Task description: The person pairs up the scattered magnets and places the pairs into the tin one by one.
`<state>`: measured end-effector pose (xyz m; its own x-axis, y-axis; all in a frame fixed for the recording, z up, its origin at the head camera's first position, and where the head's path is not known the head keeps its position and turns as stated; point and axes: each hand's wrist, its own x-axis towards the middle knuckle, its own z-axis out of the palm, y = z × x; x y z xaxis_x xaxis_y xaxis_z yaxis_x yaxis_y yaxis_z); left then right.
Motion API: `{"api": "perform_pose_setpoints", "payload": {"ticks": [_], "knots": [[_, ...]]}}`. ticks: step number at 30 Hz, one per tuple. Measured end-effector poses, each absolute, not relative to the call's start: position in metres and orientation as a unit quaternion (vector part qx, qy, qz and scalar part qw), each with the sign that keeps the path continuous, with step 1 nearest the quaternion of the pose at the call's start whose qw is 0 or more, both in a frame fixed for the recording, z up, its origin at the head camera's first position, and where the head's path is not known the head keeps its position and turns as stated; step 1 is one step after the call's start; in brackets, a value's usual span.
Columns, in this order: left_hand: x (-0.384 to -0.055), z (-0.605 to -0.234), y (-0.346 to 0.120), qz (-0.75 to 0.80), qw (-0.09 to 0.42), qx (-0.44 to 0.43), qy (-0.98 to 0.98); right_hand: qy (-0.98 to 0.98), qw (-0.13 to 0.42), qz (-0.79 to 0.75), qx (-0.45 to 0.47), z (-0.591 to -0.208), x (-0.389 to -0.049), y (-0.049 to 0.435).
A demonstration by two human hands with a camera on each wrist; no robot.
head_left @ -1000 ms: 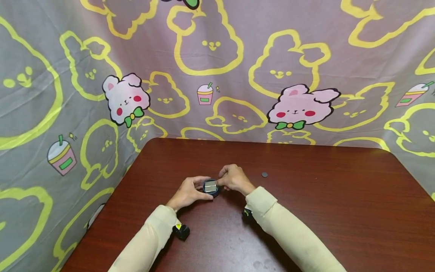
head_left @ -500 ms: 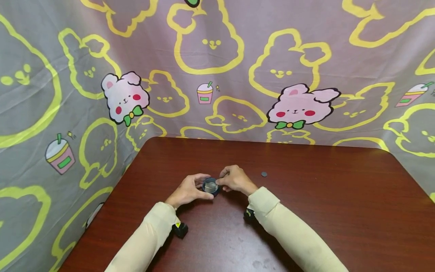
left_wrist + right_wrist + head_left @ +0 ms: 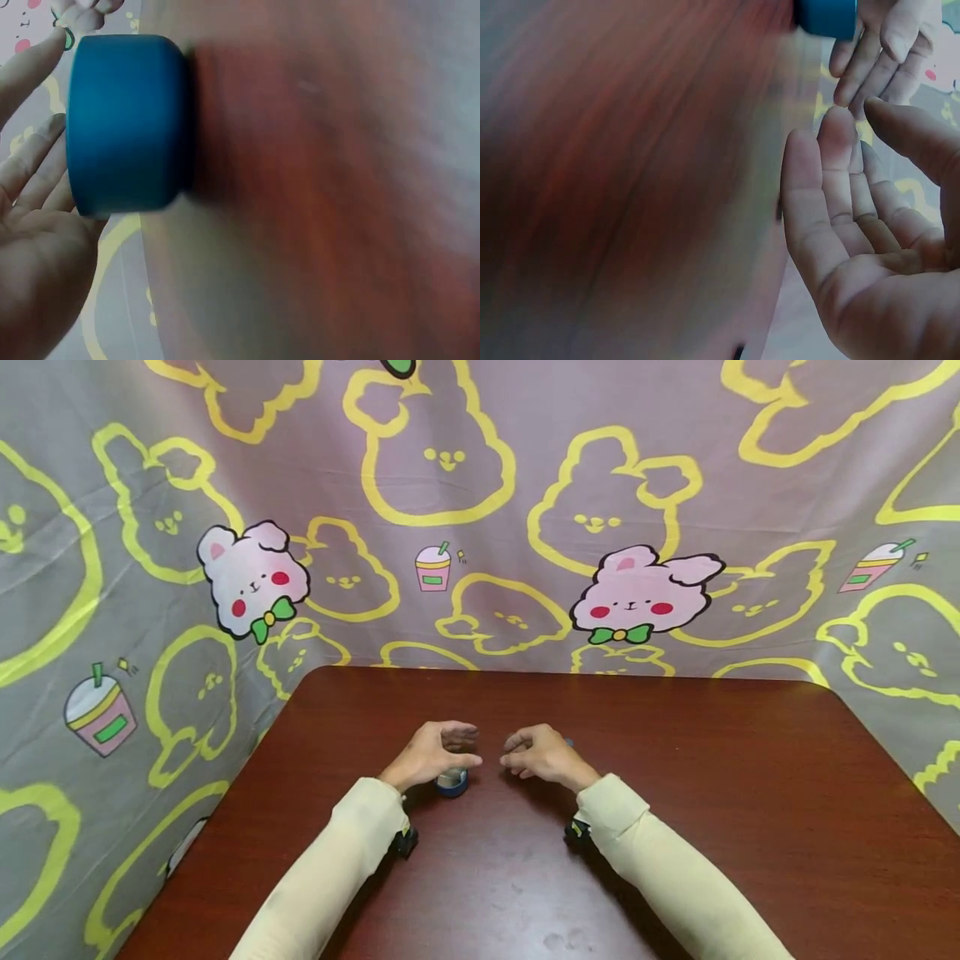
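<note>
A small round blue container (image 3: 452, 789) stands on the table; something pale shows inside it, too small to make out. My left hand (image 3: 437, 753) hovers above and behind it, thumb and fingers spread with nothing between them. The left wrist view shows the container's smooth blue side (image 3: 127, 124) close up, with the palm and fingers beyond it. Facing it from the right, my right hand (image 3: 545, 754) has its fingers loosely bent and holds nothing. A bit of a small grey disc (image 3: 569, 742) peeks out behind the right hand, mostly hidden.
The dark red-brown wooden table (image 3: 720, 793) extends around the hands, with its rounded far corners against a patterned cloth (image 3: 517, 543) hung behind and to the left. Black wrist cameras are strapped under both sleeves.
Both hands have come off the container and moved apart, the left rising and the right drawing back rightward. The container stays on the table. The head view has shifted slightly to the right.
</note>
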<state>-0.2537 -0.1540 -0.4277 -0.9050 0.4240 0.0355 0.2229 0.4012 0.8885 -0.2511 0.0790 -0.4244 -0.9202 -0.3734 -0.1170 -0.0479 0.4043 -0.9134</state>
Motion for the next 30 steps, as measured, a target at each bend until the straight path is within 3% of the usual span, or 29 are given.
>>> {"api": "perform_pose_setpoints", "payload": {"ticks": [16,30], "knots": [[-0.274,-0.419,-0.121,0.484,0.104,0.197,0.846,0.857,0.112,-0.492,-0.107,-0.426,-0.254,0.145],[-0.282,-0.423,-0.096,0.48,0.112,0.178,0.852,0.863,0.094,-0.487,-0.096,-0.435,-0.262,0.171]]}}
